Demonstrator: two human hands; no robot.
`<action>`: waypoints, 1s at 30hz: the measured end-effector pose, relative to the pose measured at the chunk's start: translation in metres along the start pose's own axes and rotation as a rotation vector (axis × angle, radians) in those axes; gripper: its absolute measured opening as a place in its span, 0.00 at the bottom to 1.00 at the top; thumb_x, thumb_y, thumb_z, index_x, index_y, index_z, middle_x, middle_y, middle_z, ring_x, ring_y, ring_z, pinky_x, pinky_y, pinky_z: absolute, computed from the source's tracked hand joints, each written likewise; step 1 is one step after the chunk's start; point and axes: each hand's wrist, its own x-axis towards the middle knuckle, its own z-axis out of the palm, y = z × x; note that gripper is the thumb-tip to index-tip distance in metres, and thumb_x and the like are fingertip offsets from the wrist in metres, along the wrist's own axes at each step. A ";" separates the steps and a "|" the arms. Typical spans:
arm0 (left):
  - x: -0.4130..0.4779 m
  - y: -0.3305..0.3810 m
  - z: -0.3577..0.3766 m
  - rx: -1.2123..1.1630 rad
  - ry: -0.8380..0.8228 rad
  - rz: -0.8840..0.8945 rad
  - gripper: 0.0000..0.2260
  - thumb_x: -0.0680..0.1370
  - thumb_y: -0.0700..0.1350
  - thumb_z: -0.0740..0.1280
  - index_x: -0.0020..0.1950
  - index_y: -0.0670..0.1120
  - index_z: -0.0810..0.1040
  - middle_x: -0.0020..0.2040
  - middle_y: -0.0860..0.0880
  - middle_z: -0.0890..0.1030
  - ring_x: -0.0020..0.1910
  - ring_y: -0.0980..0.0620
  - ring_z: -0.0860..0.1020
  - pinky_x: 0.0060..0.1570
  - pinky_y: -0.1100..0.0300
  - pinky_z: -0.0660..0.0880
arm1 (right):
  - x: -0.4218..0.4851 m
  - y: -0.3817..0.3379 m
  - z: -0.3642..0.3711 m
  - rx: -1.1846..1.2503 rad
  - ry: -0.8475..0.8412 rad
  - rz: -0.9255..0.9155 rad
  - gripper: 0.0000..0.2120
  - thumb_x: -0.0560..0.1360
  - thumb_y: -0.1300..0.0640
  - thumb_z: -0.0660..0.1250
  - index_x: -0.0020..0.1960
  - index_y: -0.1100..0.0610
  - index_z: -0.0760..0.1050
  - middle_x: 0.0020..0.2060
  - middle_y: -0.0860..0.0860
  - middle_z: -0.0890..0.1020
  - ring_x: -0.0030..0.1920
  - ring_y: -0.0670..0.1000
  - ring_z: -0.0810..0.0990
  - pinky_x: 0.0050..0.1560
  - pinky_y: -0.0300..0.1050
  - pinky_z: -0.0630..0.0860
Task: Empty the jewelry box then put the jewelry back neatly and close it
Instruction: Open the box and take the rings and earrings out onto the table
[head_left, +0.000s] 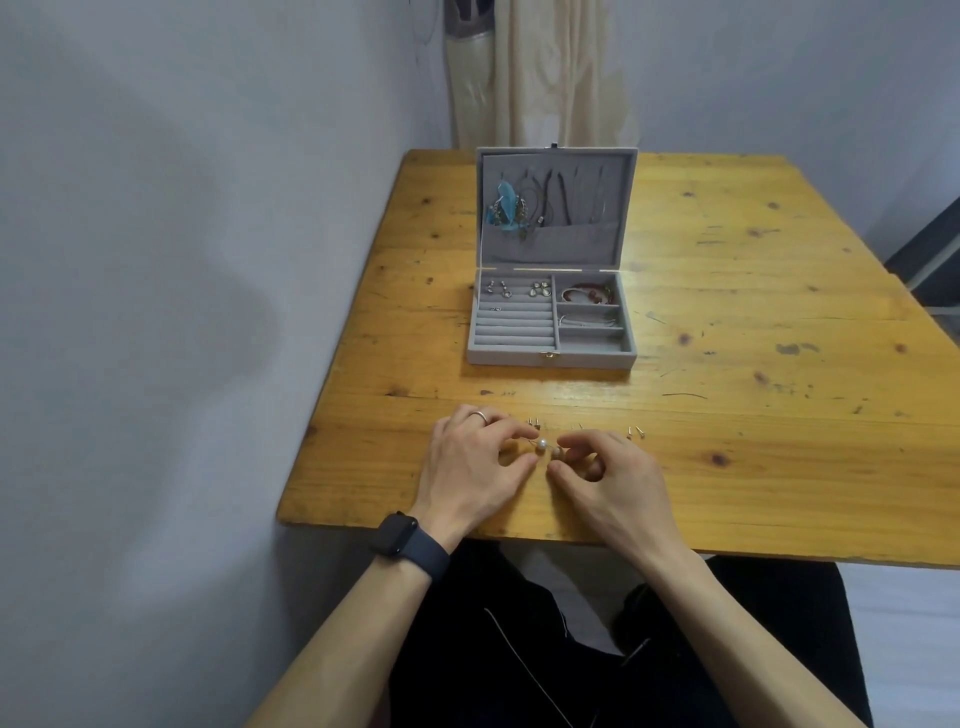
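I judge emptying barely begun: the grey velvet rectangular jewelry box (551, 358) stands open with jewelry inside, tiny metal studs (635, 431) lie on the yellow wooden worktop (753, 312) before it, and beyond those left hand (470, 462) and right hand (602, 473) each close a fingertip grip on round pearl earrings (543, 444).

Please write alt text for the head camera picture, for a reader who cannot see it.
A left hand and a right hand pinch pearl earrings between their fingertips near the front edge of a wooden table. Small studs lie in a row just beyond them. Farther back a grey jewelry box stands open, necklaces hanging in its lid.
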 end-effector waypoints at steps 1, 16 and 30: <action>0.001 0.000 0.000 0.001 -0.002 0.000 0.11 0.74 0.58 0.69 0.54 0.59 0.83 0.51 0.60 0.80 0.56 0.58 0.72 0.57 0.56 0.67 | 0.000 0.001 -0.001 0.005 -0.005 0.003 0.09 0.70 0.52 0.76 0.50 0.48 0.82 0.40 0.41 0.81 0.42 0.38 0.78 0.43 0.29 0.70; 0.037 -0.003 -0.023 -0.019 0.043 0.012 0.09 0.75 0.51 0.71 0.55 0.58 0.83 0.51 0.58 0.81 0.56 0.57 0.73 0.56 0.56 0.68 | 0.014 0.000 -0.025 0.017 -0.017 -0.015 0.12 0.71 0.53 0.76 0.54 0.48 0.82 0.42 0.40 0.81 0.40 0.41 0.78 0.42 0.30 0.73; 0.142 -0.038 -0.041 0.094 0.065 -0.155 0.09 0.80 0.53 0.64 0.60 0.58 0.79 0.54 0.56 0.80 0.54 0.55 0.75 0.50 0.56 0.77 | 0.144 -0.025 -0.029 -0.108 0.043 -0.129 0.08 0.76 0.53 0.71 0.55 0.48 0.82 0.45 0.44 0.81 0.40 0.40 0.78 0.43 0.36 0.76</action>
